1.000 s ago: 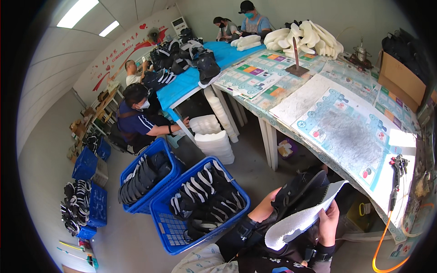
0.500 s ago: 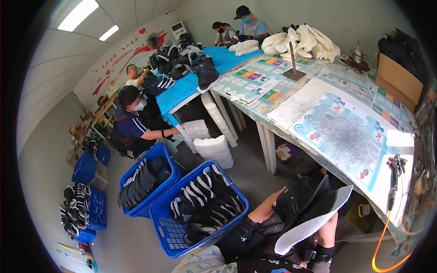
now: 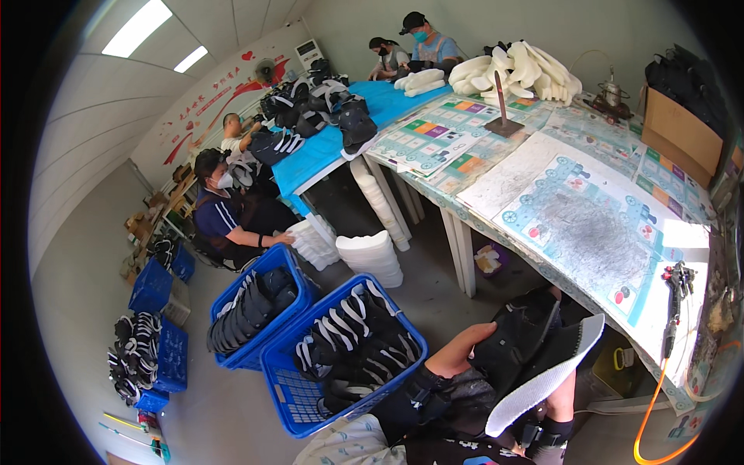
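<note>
Gripping the black fabric shoe upper [image 3: 521, 341] with our left hand [image 3: 459, 353], we pinch the white textured foam insole [image 3: 542, 377] in our right hand [image 3: 559, 397]; it has swung from upright to edge-on beside the upper, over our lap.

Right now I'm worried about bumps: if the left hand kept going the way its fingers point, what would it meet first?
The left hand points up-right, already against the black shoe upper; beyond it, probably the table's edge, though depth is unclear.

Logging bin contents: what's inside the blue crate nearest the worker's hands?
The blue crate holds black shoe uppers with white stripes, piled loosely. Bare mesh floor shows at its near corner. Whatever lies under the pile is covered. The left hand grips a black upper just beside it.
</note>
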### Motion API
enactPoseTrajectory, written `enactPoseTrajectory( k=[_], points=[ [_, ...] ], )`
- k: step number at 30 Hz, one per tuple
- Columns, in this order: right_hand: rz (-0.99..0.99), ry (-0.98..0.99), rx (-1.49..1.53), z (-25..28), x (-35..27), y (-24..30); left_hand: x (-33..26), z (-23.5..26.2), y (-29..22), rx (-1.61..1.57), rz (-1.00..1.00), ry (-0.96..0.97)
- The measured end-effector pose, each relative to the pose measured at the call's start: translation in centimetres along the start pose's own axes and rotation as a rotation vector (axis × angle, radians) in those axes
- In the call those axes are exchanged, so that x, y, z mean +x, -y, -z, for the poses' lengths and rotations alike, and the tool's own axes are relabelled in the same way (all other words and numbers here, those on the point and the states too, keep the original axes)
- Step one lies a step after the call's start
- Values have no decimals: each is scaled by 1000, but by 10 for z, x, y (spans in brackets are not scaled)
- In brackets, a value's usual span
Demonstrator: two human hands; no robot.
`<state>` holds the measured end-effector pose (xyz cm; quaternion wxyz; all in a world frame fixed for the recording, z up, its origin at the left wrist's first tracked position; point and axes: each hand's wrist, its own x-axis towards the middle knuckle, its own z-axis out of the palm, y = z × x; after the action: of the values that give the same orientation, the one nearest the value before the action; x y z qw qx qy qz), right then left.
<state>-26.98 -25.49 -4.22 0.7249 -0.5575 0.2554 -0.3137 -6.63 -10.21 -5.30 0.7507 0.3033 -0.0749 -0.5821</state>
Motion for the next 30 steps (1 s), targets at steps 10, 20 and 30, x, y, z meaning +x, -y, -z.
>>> enactPoseTrajectory(
  k=[10,20,30],
  points=[
    [-69,55,-119,19,8,-17,-13,-60,-19,-29,102,-220],
    [-55,41,-147,18,8,-15,-11,-56,-14,-86,108,-201],
    [-44,43,-143,20,6,-20,-13,-56,-14,-36,102,-269]
  ],
)
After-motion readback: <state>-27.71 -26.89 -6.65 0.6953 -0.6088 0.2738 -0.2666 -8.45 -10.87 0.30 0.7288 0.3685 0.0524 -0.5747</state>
